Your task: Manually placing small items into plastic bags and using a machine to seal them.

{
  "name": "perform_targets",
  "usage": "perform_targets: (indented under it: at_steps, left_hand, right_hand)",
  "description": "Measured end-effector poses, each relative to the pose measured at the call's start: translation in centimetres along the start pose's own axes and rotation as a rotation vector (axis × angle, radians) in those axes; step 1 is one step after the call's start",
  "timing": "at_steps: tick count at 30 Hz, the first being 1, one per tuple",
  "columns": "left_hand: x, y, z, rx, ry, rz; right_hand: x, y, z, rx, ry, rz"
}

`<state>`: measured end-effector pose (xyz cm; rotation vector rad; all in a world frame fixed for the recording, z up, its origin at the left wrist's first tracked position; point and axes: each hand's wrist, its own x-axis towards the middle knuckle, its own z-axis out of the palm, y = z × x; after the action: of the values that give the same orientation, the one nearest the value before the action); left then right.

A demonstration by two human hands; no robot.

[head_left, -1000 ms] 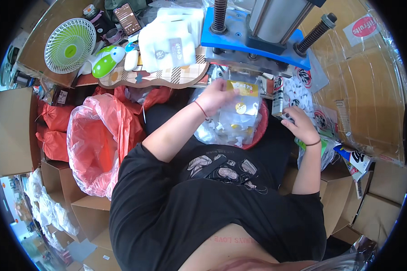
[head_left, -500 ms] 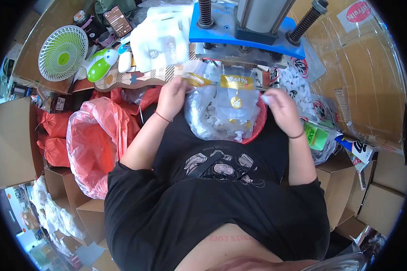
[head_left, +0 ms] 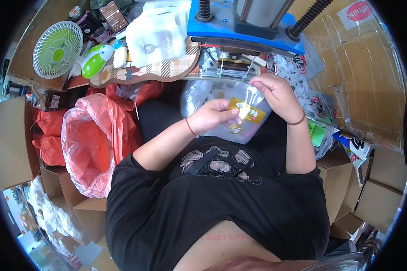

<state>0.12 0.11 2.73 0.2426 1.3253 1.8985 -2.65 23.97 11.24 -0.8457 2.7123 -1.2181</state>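
- Left hand (head_left: 211,119): thumb and fingers gripping the left side of a translucent plastic pouch with a gold printed band (head_left: 250,118).
- Right hand (head_left: 279,98): I see its fingertips pinching the pouch's upper right part, near the front edge of the worktable (head_left: 233,79).
- Pouch: tilted above the lap, between both hands.
- Margins: I read little room between pouch and black printed T-shirt (head_left: 212,194); the open-mouthed red plastic sack (head_left: 117,142) stands well apart, leftward.

The pouch (head_left: 249,115) is before the press (head_left: 230,30) (the fan (head_left: 58,53), far left).
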Motion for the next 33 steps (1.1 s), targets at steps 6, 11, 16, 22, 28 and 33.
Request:
perform_targets:
  at_steps: [6, 11, 16, 22, 28, 33]
  left_hand:
    - [2.3, 0.0, -1.1, -0.081, -0.003, -0.022]
    - [5.7, 1.8, -4.3, -0.202, 0.073, -0.012]
    - [6.6, 1.2, -8.7, 0.517, 0.766, 0.272]
    - [-0.5, 4.3, -13.9, 1.962, 0.886, 0.745]
    - [-1.7, 0.8, -12.6, 1.385, 0.796, 0.527]
    - [-0.8, 1.4, -7.2, 0.605, 0.477, 0.289]
  right_hand:
    - [-2.1, 2.0, -1.7, 0.01, 0.357, 0.155]
    - [-3.2, 2.6, 0.8, -0.056, 0.474, 0.18]
    - [-4.1, 4.2, 3.1, -0.098, 0.382, 0.052]
    - [-4.5, 2.8, 1.0, -0.248, 0.195, 0.092]
    - [-3.1, 2.7, 4.3, -0.008, 0.303, 0.132]
    - [0.1, 0.6, 4.2, -0.131, 0.132, -0.082]
